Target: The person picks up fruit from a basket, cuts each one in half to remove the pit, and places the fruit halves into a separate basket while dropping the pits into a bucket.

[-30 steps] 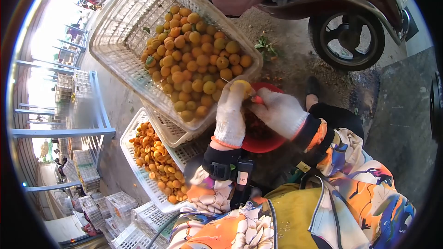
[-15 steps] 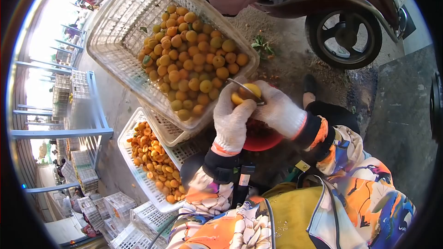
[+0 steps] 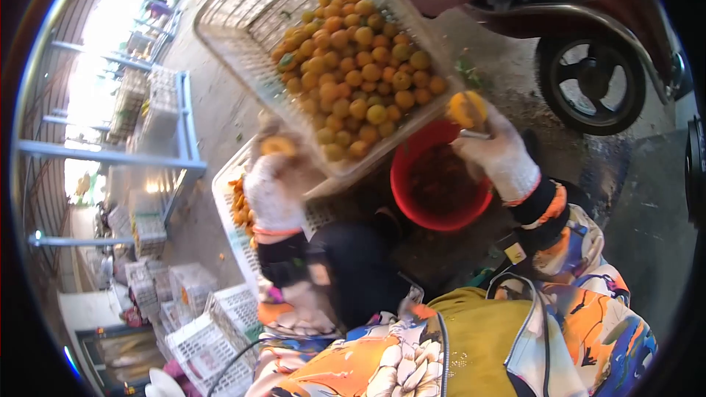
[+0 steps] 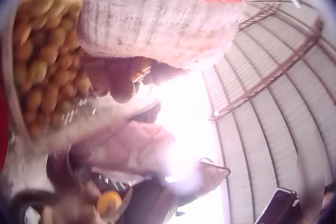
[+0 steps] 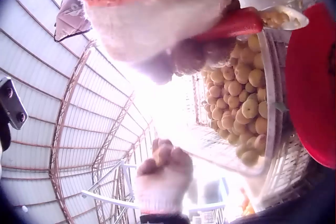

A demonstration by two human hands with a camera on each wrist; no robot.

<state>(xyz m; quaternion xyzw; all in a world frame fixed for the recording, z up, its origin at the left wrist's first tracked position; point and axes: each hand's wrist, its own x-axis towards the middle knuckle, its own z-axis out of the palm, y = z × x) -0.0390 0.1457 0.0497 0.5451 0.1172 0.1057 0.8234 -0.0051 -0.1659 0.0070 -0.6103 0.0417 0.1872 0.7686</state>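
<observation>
My left hand, in a white knit glove, holds an apricot half, blurred, beside the white crate of apricot halves. In the head view my gloved right hand grips a knife, its red handle and metal blade showing in the right wrist view. The same hand holds another apricot half at its fingertips, above the rim of a red basin. Dark bits lie in the basin. A large tilted crate of whole apricots is between and beyond the hands.
A parked scooter's wheel stands at the far right. Stacked white crates fill the lower left, near blue metal railings. A leafy sprig lies on the ground beyond the large crate.
Both hands were together over the basin with the knife at one apricot. Now they are apart, each with a half; the left has moved left towards the lower crate, the right away to the right.
</observation>
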